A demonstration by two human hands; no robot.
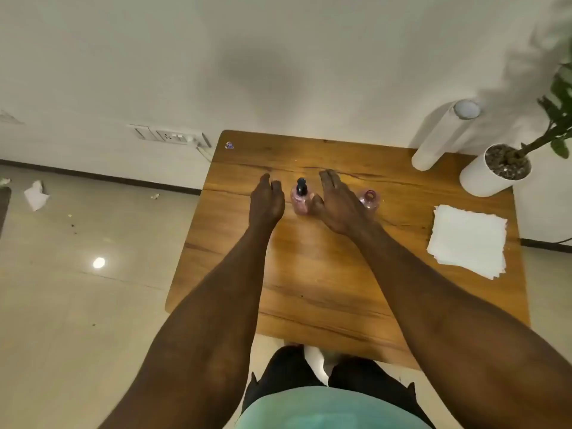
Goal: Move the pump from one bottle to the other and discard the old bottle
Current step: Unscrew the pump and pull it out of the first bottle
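Nothing's done yet imo. The pump (301,185) sits on the bottle (299,202) mid-table, spare bottle (369,199) capless at its 3 o'clock. Left hand (266,200) and right hand (339,203) flank it, open, holding nothing.

Our right hand (339,202) covers part of the second bottle (369,200), so we see only its open top and one pink side. We cannot tell if the thumb touches the bottle with the pump (299,201); it is very close. The fingers (272,185) of our left hand (266,199) are curled away from us, so their tips are hidden. Our arms hide a big part of the worktop (309,274), and its near edge is hidden by our body. The plant (557,113) is cut off at the right edge, and its leaves are blurry. The small sticker (229,145) is too tiny to read. The wall sockets (170,136) look fuzzy.
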